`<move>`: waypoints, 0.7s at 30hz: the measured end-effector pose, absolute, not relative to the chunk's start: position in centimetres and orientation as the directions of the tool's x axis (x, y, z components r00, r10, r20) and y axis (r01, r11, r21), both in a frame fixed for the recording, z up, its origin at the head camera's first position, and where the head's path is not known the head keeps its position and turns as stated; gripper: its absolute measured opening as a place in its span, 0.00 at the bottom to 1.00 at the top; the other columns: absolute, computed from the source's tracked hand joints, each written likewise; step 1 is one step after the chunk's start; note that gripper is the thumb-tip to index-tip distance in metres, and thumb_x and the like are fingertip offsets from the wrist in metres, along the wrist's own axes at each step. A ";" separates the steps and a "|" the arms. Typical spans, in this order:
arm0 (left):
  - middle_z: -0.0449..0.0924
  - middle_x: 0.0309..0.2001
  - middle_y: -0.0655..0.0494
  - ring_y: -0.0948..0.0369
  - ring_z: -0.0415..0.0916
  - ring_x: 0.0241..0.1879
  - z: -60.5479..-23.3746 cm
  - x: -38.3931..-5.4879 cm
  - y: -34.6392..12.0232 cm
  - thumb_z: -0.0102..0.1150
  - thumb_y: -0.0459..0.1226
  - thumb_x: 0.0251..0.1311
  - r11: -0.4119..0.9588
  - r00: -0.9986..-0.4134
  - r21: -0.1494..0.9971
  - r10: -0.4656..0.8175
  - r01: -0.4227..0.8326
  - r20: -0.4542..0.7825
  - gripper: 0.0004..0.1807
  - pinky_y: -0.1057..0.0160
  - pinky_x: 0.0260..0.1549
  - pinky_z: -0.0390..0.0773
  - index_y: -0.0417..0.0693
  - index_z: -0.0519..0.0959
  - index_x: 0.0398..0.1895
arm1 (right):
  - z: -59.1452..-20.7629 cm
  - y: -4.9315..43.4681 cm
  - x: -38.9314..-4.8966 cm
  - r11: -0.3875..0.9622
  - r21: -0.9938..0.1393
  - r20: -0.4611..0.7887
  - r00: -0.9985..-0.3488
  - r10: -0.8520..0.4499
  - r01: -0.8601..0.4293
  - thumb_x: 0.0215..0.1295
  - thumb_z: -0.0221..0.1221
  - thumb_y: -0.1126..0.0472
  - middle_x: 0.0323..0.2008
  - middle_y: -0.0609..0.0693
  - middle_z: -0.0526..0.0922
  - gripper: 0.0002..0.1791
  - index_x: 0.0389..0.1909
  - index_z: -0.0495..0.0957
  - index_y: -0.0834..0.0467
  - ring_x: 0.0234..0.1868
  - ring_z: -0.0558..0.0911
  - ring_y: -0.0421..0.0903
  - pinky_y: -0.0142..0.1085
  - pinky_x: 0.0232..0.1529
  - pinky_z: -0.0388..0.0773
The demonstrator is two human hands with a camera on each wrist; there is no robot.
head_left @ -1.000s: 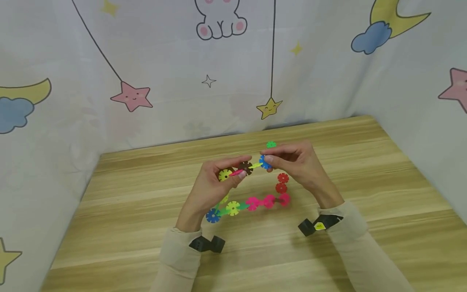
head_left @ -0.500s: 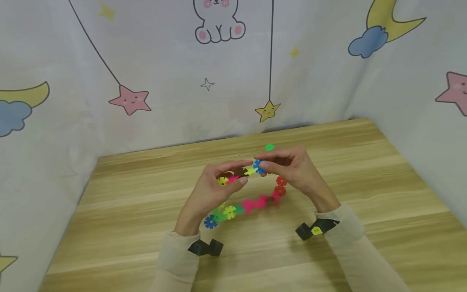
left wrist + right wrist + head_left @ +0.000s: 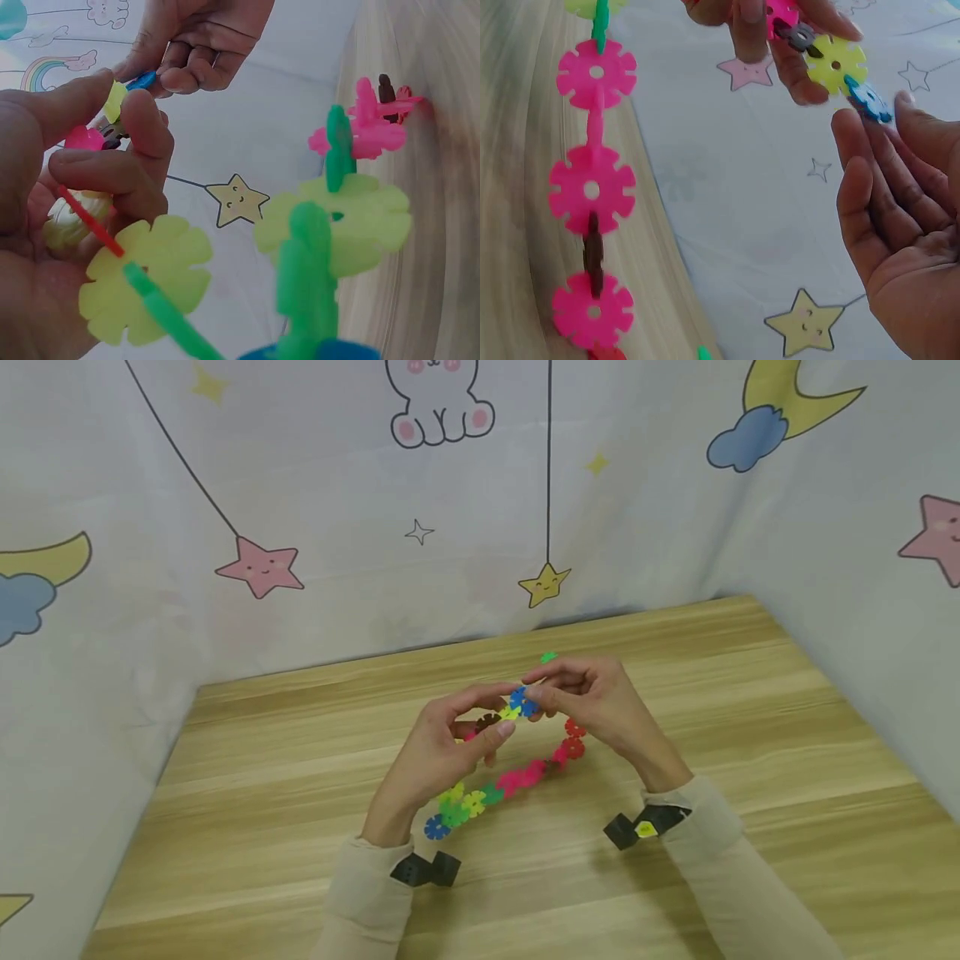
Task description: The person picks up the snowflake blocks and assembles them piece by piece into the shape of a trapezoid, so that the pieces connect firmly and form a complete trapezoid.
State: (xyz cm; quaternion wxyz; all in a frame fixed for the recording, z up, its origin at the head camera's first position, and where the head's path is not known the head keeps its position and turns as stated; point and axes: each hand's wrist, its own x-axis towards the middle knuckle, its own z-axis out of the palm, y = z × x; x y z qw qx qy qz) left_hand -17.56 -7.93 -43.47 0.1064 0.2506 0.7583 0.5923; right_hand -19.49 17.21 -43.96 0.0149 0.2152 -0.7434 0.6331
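Observation:
My right hand [image 3: 603, 706] pinches a blue snowflake disc [image 3: 870, 101] between thumb and fingers. It meets the edge of a yellow snowflake disc [image 3: 836, 65], which my left hand [image 3: 438, 743] holds between thumb and fingers. A dark brown disc [image 3: 487, 722] and a pink disc [image 3: 84, 138] follow in the same chain, partly covered by the left fingers. From there the chain drops past a pale yellow disc [image 3: 146, 279] to a lower row of linked discs, with a dark blue disc [image 3: 437, 827] at its near left corner.
Pink discs [image 3: 592, 189] and red discs [image 3: 573, 748] continue the lower row rightward over the wooden table [image 3: 300, 777]. A green disc [image 3: 549, 657] shows behind the right hand; its link is hidden. A printed curtain [image 3: 330, 527] stands behind the table.
My right hand has brought the blue disc leftward, closer to the left hand. The left fingers have shifted along the chain towards the yellow disc. The lower row has swung and tilted slightly.

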 end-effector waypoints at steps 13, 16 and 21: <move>0.84 0.58 0.46 0.60 0.80 0.22 -43.2 -17.8 -8.8 0.55 0.37 0.82 0.084 -0.870 0.971 0.467 0.225 0.161 0.25 0.71 0.15 0.62 0.68 0.74 0.77 | -49.5 22.3 -23.4 0.351 -0.925 0.113 -0.987 -0.111 -0.145 0.81 0.61 0.59 0.60 0.65 0.87 0.19 0.64 0.81 0.65 0.46 0.86 0.36 0.26 0.47 0.84; 0.84 0.57 0.46 0.61 0.78 0.22 -43.2 -17.9 -8.9 0.54 0.37 0.82 0.084 -0.874 0.972 0.461 0.218 0.156 0.25 0.72 0.14 0.61 0.68 0.74 0.77 | -50.6 23.0 -23.8 0.449 -0.882 0.048 -0.974 -0.220 -0.145 0.75 0.66 0.61 0.56 0.62 0.88 0.19 0.62 0.82 0.63 0.46 0.85 0.40 0.27 0.46 0.82; 0.84 0.57 0.44 0.61 0.77 0.22 -43.3 -18.0 -8.9 0.53 0.37 0.83 0.071 -0.872 0.973 0.461 0.221 0.164 0.24 0.72 0.13 0.60 0.67 0.74 0.77 | -51.3 23.4 -24.1 0.545 -0.794 0.044 -0.919 -0.391 -0.270 0.64 0.75 0.64 0.47 0.54 0.89 0.23 0.60 0.83 0.58 0.47 0.83 0.47 0.34 0.50 0.81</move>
